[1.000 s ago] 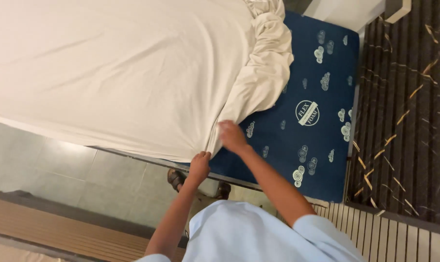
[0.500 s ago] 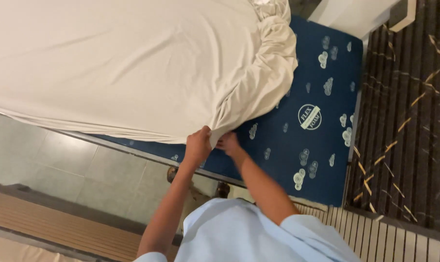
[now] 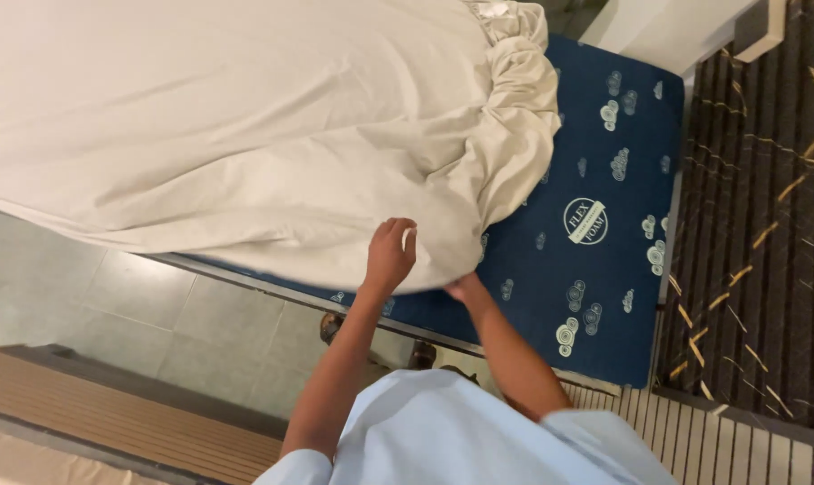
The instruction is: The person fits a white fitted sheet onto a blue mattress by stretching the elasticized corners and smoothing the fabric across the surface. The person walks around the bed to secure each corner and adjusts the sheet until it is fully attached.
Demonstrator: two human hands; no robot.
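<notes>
Cream bedsheet (image 3: 245,135) spread over blue patterned mattress (image 3: 604,269), long axis running left to right, bunched edge toward the bare right end. Left hand (image 3: 390,256) on the hem, fingers curled pinching fabric. Right hand (image 3: 461,287) mostly hidden under sheet; grip indeterminable.

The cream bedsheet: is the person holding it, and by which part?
Yes. The left hand grips the cream bedsheet at its loose near edge, over the blue mattress. The right hand is tucked under that same edge, its grip hidden.
</notes>
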